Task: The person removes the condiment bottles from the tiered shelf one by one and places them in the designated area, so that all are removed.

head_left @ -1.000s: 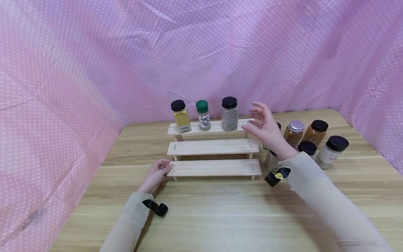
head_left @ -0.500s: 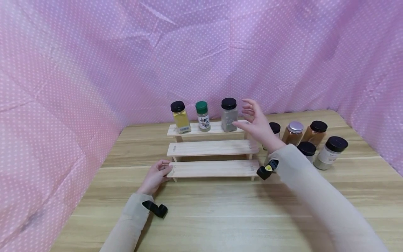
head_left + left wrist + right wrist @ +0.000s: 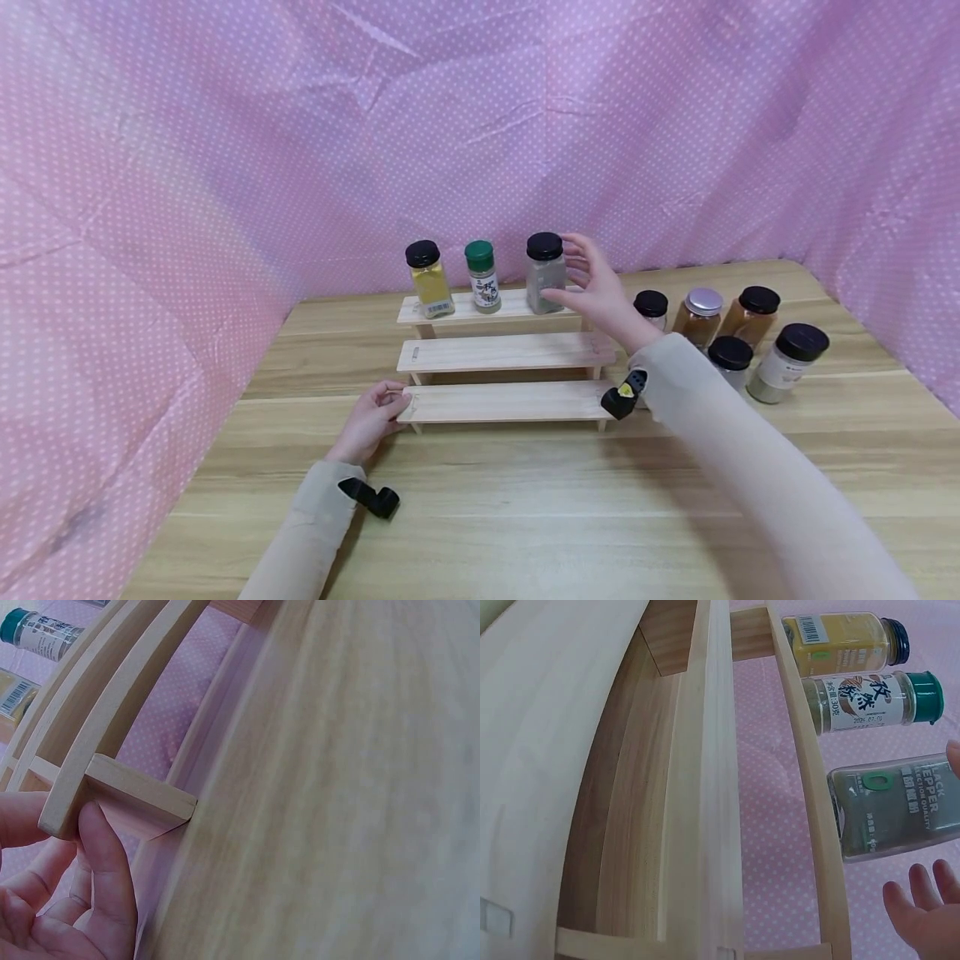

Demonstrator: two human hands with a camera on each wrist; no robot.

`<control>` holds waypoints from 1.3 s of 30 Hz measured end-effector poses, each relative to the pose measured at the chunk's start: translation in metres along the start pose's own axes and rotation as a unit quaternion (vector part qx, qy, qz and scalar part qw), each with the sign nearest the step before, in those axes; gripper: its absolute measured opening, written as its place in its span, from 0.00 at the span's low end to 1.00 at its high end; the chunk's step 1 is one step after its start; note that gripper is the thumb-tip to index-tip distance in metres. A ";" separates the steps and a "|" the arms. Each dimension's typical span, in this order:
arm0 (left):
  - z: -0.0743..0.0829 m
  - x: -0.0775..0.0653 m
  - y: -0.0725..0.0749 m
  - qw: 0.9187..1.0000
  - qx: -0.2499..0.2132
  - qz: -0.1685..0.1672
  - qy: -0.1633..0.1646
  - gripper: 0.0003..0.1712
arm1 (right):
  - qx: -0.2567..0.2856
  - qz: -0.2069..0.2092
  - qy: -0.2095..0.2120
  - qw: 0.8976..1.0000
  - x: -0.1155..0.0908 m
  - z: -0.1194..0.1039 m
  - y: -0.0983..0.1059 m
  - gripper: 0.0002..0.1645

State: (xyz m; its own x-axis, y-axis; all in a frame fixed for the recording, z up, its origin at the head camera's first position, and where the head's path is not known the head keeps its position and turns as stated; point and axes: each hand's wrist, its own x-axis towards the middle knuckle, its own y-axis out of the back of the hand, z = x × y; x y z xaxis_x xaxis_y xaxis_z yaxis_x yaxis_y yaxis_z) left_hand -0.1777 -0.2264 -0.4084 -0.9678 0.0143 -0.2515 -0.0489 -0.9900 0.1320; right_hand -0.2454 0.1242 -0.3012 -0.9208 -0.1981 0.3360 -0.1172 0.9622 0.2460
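My left hand (image 3: 370,421) pinches the left end of the lowest tier of a three-tier wooden rack (image 3: 510,402); the left wrist view shows thumb and finger on either side of the board (image 3: 71,791). My right hand (image 3: 600,287) is at the right side of a pepper jar (image 3: 545,279) with grey powder and a black lid, upright on the top tier. In the right wrist view the fingertips (image 3: 921,889) stand apart from the pepper jar's side, while the thumb overlaps its edge; whether it touches cannot be told. A green-capped spice bottle (image 3: 483,279) and a yellow spice jar (image 3: 431,282) stand left of it.
Right of the rack, several spice jars stand on the wooden table (image 3: 495,517), among them a silver-lidded jar (image 3: 699,317), a brown-powder jar (image 3: 751,317) and a white-labelled jar (image 3: 786,367). A pink dotted cloth (image 3: 480,125) hangs behind.
My right hand has moved left, from beyond the rack's right end to the pepper jar's side. The left hand has stayed on the lowest tier.
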 end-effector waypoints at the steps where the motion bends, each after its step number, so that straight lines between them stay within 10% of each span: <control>1: 0.000 0.000 0.000 1.000 0.001 -0.001 -0.001 0.08 | 0.001 -0.001 0.001 1.000 0.000 0.000 -0.001 0.47; 39: 0.004 -0.004 -0.001 1.000 -0.013 -0.004 0.004 0.10 | -0.029 -0.014 0.006 0.999 0.007 -0.001 -0.006 0.34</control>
State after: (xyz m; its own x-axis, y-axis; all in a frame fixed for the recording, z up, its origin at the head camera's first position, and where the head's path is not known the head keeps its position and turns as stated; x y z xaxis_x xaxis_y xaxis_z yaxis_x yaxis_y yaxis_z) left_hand -0.1746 -0.2244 -0.4033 -0.9653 0.0213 -0.2604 -0.0504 -0.9932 0.1054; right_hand -0.2505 0.1172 -0.2991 -0.9131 -0.2279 0.3382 -0.1213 0.9435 0.3083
